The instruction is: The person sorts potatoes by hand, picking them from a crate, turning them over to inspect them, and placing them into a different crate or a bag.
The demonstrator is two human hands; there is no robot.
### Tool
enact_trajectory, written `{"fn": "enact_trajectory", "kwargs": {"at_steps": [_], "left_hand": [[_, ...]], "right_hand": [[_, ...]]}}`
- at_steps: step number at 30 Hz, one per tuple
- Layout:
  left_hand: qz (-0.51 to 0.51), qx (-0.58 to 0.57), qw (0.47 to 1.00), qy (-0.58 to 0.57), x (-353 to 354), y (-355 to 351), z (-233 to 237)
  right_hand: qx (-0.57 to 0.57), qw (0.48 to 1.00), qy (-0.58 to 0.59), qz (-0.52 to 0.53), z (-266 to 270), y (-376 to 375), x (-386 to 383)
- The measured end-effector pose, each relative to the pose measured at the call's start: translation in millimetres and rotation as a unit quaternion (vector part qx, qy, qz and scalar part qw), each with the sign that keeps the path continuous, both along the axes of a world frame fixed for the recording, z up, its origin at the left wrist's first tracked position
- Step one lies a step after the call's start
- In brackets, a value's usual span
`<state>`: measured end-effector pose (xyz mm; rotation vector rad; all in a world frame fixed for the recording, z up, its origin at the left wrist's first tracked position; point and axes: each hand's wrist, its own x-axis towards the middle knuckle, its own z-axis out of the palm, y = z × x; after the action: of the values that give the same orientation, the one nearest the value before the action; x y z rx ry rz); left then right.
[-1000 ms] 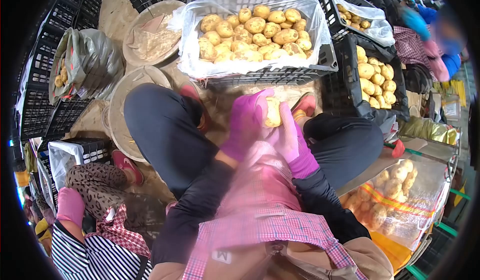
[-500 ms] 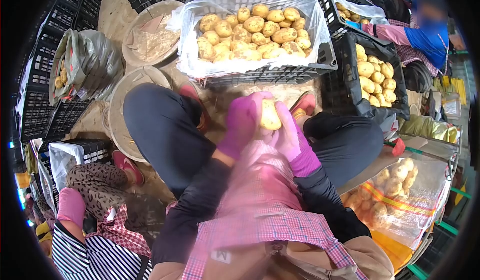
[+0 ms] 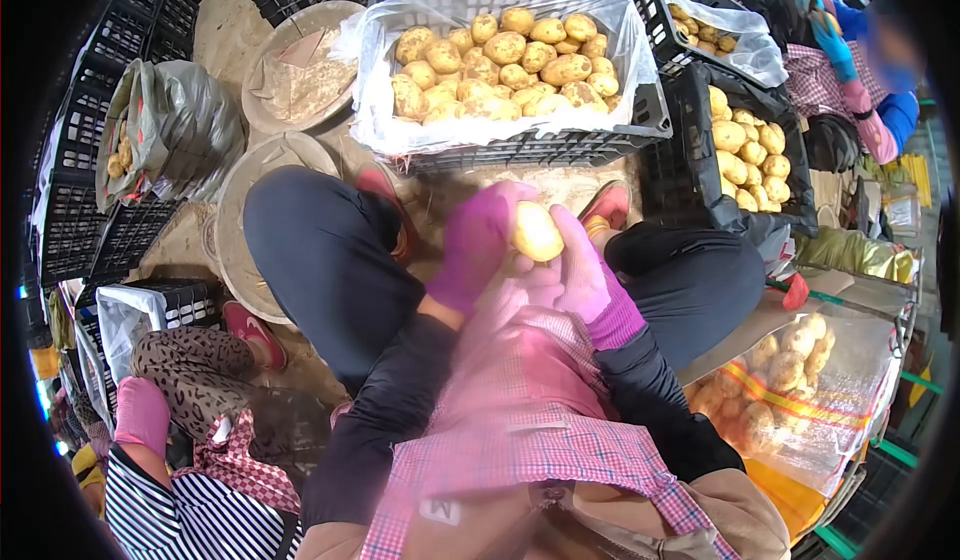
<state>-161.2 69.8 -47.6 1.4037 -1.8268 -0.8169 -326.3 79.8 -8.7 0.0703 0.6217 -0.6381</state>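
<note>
One pale yellow potato (image 3: 538, 232) is between my two hands, above the pink checked apron. My right hand (image 3: 585, 275), in a pink glove, has its fingers round the potato's right side and underside. On the potato's left side is my left hand (image 3: 480, 245), also pink-gloved and blurred by motion, its fingers curled against it. Beyond my hands stands a black crate (image 3: 540, 145) lined with clear plastic and filled with potatoes (image 3: 505, 48).
A second potato crate (image 3: 690, 160) stands at the right, a clear bag of potatoes (image 3: 780, 380) at lower right. Round basins (image 3: 240, 250) and a grey sack (image 3: 195, 125) are at the left. Co-workers sit at lower left (image 3: 190, 500) and upper right (image 3: 850, 80).
The potato has turned in my hands, showing a rounder side, and my left hand has shifted slightly left. The upper-right co-worker has drawn both hands back from the crate.
</note>
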Motion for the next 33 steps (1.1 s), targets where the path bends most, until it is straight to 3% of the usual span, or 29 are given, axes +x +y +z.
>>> {"fn": "enact_trajectory", "kwargs": {"at_steps": [1,3,4,6,7,8,9,10,11,13,14,16,17,19,21,22,25,28,31,33], "left_hand": [[-0.006,-0.022,0.998,-0.059,2.7,-0.7,3.4],[-0.018,-0.06,0.997,0.051,1.8,-2.8,17.7],[-0.025,-0.079,0.991,0.105,0.0,-3.5,21.8],[-0.034,0.132,0.93,0.34,-14.3,4.4,23.9],[-0.038,0.234,0.863,0.446,-18.8,7.3,24.0],[-0.042,0.177,0.915,0.361,-16.9,6.4,21.1],[-0.046,0.117,0.954,0.27,-13.0,4.6,16.2],[-0.05,0.057,0.981,0.177,-10.6,3.8,13.0],[-0.038,0.024,0.987,0.152,-10.1,4.5,11.9],[-0.013,-0.042,0.994,0.101,-8.6,5.3,10.9],[-0.014,-0.017,0.989,0.147,-8.2,4.7,14.9],[-0.015,0.033,0.971,0.238,-8.2,2.5,27.6],[0.013,0.068,0.966,0.249,-9.5,2.3,24.0],[0.069,0.137,0.951,0.267,-12.3,2.4,13.5],[0.098,0.164,0.936,0.295,-10.9,4.1,13.4],[0.111,0.178,0.927,0.31,-11.6,4.6,13.3],[0.085,0.053,0.967,0.233,-15.2,3.9,0.7],[0.056,0.109,0.921,0.37,-14.5,5.3,5.1],[0.042,0.067,0.913,0.4,-18.4,5.4,5.5],[0.042,0.054,0.929,0.364,-16.7,4.8,8.2]], "right_hand": [[0.012,0.994,-0.107,0.031,-8.9,-2.3,-5.6],[0.035,0.944,-0.315,0.092,-27.3,-13.3,-12.0],[0.039,0.932,-0.346,0.104,-28.1,-17.5,-12.1],[0.048,0.903,-0.407,0.128,-22.7,-24.1,-9.4],[0.052,0.968,-0.238,0.064,-18.3,-22.7,-6.8],[0.055,0.997,-0.059,-0.003,-13.3,-19.0,-3.3],[0.056,0.989,0.121,-0.07,-7.3,-15.2,-0.2],[-0.022,0.984,0.155,-0.084,2.8,-9.6,3.2],[-0.099,0.973,0.187,-0.097,14.5,-2.7,6.9],[-0.191,0.952,0.237,-0.022,8.6,-3.2,-5.6],[-0.206,0.942,0.255,0.065,-13.1,-9.6,-33.8],[-0.327,0.852,0.371,0.171,-33.5,-11.9,-48.0],[-0.427,0.757,0.459,0.186,-41.4,-10.1,-48.1],[-0.528,0.662,0.506,0.163,-32.2,-8.7,-36.8],[-0.55,0.699,0.446,0.098,-13.7,-4.8,-21.2],[-0.572,0.68,0.453,0.077,-19.5,-3.8,-15.3],[-0.621,0.563,0.545,0.026,-31.0,-9.6,-3.1],[-0.669,0.487,0.561,0.008,-21.2,-18.2,0.6],[-0.68,0.433,0.592,0.001,-16.0,-20.2,1.2],[-0.68,0.46,0.571,-0.016,-11.1,-19.1,-0.2]]}}
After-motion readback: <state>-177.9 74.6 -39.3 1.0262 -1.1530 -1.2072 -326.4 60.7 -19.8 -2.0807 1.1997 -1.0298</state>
